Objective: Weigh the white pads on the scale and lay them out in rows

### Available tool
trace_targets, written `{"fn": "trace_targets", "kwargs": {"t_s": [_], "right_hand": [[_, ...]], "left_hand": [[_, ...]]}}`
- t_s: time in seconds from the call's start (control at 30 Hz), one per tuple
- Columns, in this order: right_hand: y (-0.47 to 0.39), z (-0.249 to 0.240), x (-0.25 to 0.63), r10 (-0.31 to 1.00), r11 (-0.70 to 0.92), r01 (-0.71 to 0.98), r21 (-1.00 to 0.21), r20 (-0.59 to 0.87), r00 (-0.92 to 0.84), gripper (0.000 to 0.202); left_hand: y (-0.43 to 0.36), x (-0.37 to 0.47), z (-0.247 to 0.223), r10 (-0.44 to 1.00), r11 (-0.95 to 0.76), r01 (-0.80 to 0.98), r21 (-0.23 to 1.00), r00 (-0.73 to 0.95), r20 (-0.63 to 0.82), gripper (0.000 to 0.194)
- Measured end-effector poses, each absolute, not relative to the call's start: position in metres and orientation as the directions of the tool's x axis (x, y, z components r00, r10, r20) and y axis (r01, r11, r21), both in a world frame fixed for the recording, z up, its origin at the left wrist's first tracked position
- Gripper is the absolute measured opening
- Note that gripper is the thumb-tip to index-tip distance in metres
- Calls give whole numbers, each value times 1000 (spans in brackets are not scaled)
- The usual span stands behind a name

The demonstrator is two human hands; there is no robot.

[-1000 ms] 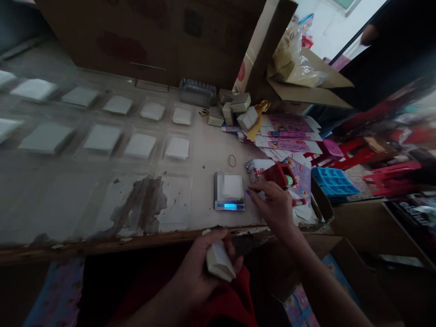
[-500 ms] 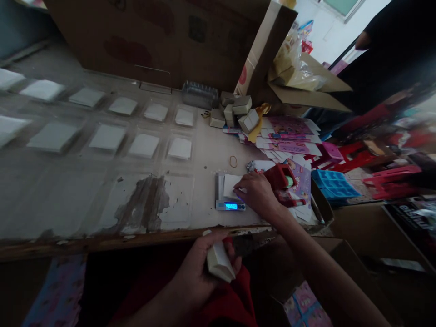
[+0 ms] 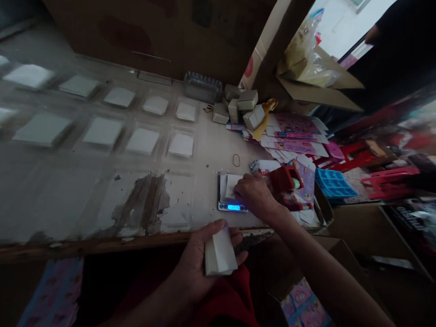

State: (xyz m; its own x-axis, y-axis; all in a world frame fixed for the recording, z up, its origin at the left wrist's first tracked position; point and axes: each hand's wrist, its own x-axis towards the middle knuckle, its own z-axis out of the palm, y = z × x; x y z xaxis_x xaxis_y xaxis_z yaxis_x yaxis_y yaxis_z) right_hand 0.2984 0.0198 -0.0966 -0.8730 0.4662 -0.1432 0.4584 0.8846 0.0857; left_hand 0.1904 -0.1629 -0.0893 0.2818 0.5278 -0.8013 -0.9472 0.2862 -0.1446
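Observation:
My left hand (image 3: pixel 195 254) is wrapped round a thick stack of small white paper sheets (image 3: pixel 221 256), held below the table edge. On the table a small digital scale (image 3: pixel 223 206) with a lit blue display carries a thinner pile of white sheets (image 3: pixel 229 185). Over the scale, my right hand (image 3: pixel 255 193) pinches the right side of that pile, and its top sheet looks raised. The hand hides part of the pile and the scale's right end. A rubber band (image 3: pixel 236 160) lies just behind the scale.
Clear plastic trays with white sheet piles (image 3: pixel 181 144) stand in rows at the left. Wrapped paper blocks (image 3: pixel 247 100) sit at the back, near pink printed cards (image 3: pixel 296 122). A red tape dispenser (image 3: pixel 284 179) is right of my hand. Another person (image 3: pixel 402 59) stands at the right.
My left hand has turned the stack so its broad face shows more. My right fingers have moved slightly over the pile on the scale, whose top sheet now looks lifted. The view has shifted a little.

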Motion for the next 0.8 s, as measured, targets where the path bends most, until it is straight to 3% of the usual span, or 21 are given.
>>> {"fn": "trace_targets", "kwargs": {"t_s": [0.2, 0.33, 0.43, 0.5, 0.6, 0.8], "right_hand": [[27, -118, 309, 451, 892, 452, 10, 39, -892, 11], [28, -124, 329, 631, 755, 534, -380, 201, -749, 8], [10, -107, 344, 745, 563, 493, -663, 148, -651, 4], [-13, -90, 351, 731, 498, 434, -751, 94, -676, 5], [-49, -71, 354, 635, 546, 362, -756, 92, -767, 10], [-83, -80, 349, 522, 765, 354, -538, 195, -831, 11]], "left_hand": [[-162, 190, -91, 501, 263, -948, -182, 295, -813, 28], [-163, 193, -99, 538, 252, -955, -155, 272, -798, 31], [-161, 198, -106, 585, 257, -961, -102, 239, -775, 33], [-157, 202, -110, 652, 255, -964, -81, 233, -722, 35], [-152, 206, -112, 733, 246, -965, -90, 246, -634, 31], [-152, 208, -114, 750, 237, -969, -65, 225, -622, 24]]}}
